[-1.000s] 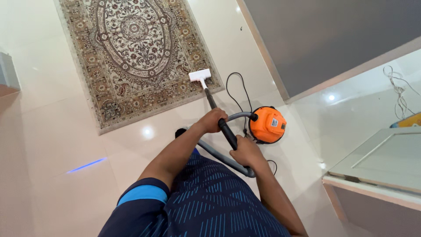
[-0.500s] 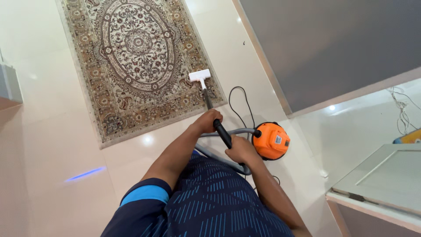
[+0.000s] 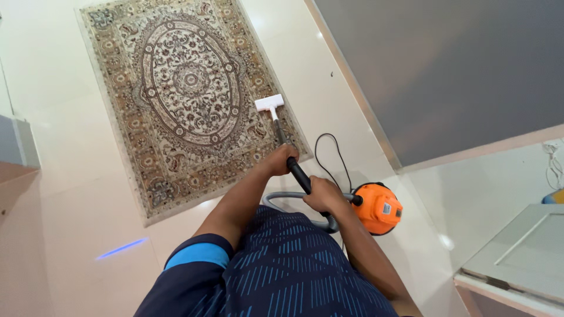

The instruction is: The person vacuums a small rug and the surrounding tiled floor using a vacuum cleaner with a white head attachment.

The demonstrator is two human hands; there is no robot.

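My left hand (image 3: 281, 158) grips the black vacuum wand (image 3: 296, 174) higher up its shaft, and my right hand (image 3: 322, 194) holds it lower down near the grey hose (image 3: 281, 196). The wand ends in a white floor nozzle (image 3: 269, 103) resting on the right side of a patterned beige rug (image 3: 185, 100). An orange canister vacuum (image 3: 377, 208) sits on the tiled floor just right of my right hand.
A black power cord (image 3: 329, 155) loops on the floor between the rug and a grey wall panel (image 3: 446, 70). A pale cabinet top (image 3: 517, 252) stands at the lower right. A grey object (image 3: 17, 141) sits at the left edge.
The nozzle has slid a little farther onto the rug while both hands keep their grip. The view has shifted, so the canister appears lower and to the right.
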